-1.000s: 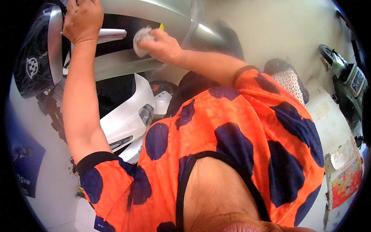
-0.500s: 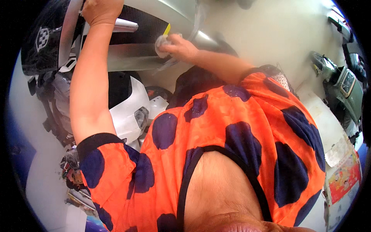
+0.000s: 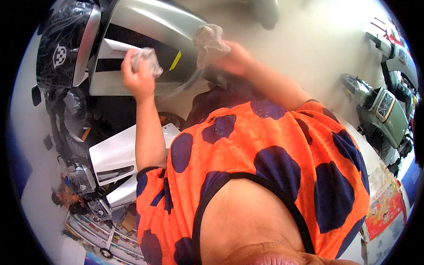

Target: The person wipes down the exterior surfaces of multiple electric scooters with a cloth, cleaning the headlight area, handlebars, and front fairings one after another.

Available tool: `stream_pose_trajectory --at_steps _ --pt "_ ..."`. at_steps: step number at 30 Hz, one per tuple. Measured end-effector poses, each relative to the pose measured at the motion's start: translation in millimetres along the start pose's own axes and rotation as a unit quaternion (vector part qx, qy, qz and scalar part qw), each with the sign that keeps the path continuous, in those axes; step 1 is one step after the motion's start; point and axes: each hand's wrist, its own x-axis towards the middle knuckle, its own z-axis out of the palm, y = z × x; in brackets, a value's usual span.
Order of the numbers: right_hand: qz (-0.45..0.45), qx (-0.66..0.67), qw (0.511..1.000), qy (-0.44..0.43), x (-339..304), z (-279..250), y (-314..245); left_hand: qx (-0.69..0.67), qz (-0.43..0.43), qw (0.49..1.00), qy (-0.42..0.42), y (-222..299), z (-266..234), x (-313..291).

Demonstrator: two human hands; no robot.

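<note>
My left hand (image 3: 138, 84) is closed around a crumpled pale-grey cloth (image 3: 151, 62), in front of a large silver body panel (image 3: 154, 20) with a black band and a small yellow mark (image 3: 175, 61). Whether this cloth touches the panel I cannot tell. Out past the panel's right end, my right hand (image 3: 234, 59) grips a second crumpled cloth (image 3: 208, 40), beige-grey and bunched upward. The right hand is slightly blurred. A thin strip of clear plastic film (image 3: 191, 83) hangs below that cloth.
A black plastic-wrapped case (image 3: 59, 53) with a shield-shaped emblem stands left of the panel. White fairing parts (image 3: 117, 152) lie below my left forearm. Parked scooters (image 3: 388, 110) line the right side. A coloured sheet (image 3: 383, 216) lies at lower right.
My left hand has come down from the panel's upper left and now shows a cloth. My right hand has moved right and slightly up, off the panel by the yellow mark, cloth still held.
</note>
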Motion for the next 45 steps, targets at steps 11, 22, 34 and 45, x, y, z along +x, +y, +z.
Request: stream_pose_trajectory --at_steps 11,22,34,45 --pt "-0.224 -0.222 0.927 0.206 56 -56 41 0.359 0.056 0.931 0.038 -80 -135 77" --pt "-0.429 -0.613 0.638 0.184 93 -2 252 0.193 0.143 0.971 -0.006 -102 -132 84" --pt "-0.571 -0.707 0.416 -0.026 123 73 203 0.156 0.144 0.977 -0.03 -119 -135 90" --pt "-0.689 -0.619 0.367 0.091 142 162 173 0.136 0.098 0.986 -0.012 -101 -125 83"
